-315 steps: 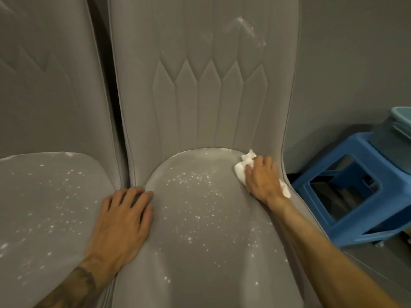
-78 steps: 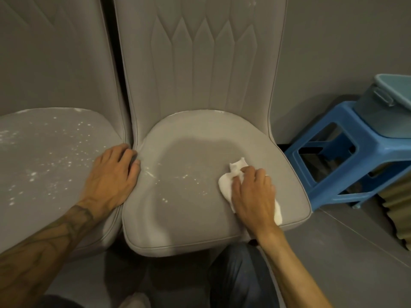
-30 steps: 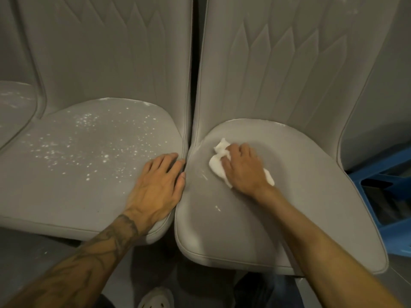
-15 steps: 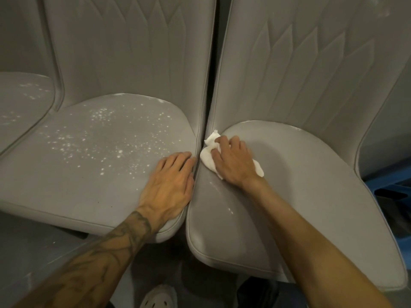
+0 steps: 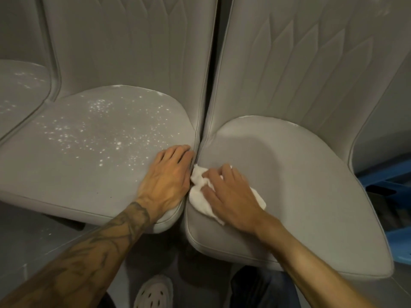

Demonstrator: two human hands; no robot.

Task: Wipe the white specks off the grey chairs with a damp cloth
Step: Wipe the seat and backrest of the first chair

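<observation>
Three grey chairs stand side by side. The right chair's seat (image 5: 300, 174) shows no specks and has a darker damp patch. My right hand (image 5: 231, 196) presses a crumpled white cloth (image 5: 198, 196) flat onto that seat's left front edge, beside the gap between the chairs. Many white specks (image 5: 100, 130) are scattered over the middle chair's seat (image 5: 66, 174). My left hand (image 5: 166, 176) rests flat on the right edge of the middle seat, almost touching the cloth.
A third grey chair (image 5: 17, 92) at the far left also carries white specks. Part of a blue plastic stool (image 5: 389, 181) shows at the right edge. My pale shoe (image 5: 153, 292) stands on the grey floor below the seats.
My right hand has slid the cloth down the right seat's left edge toward the front. The few specks seen there a second ago are gone. My left hand has stayed put.
</observation>
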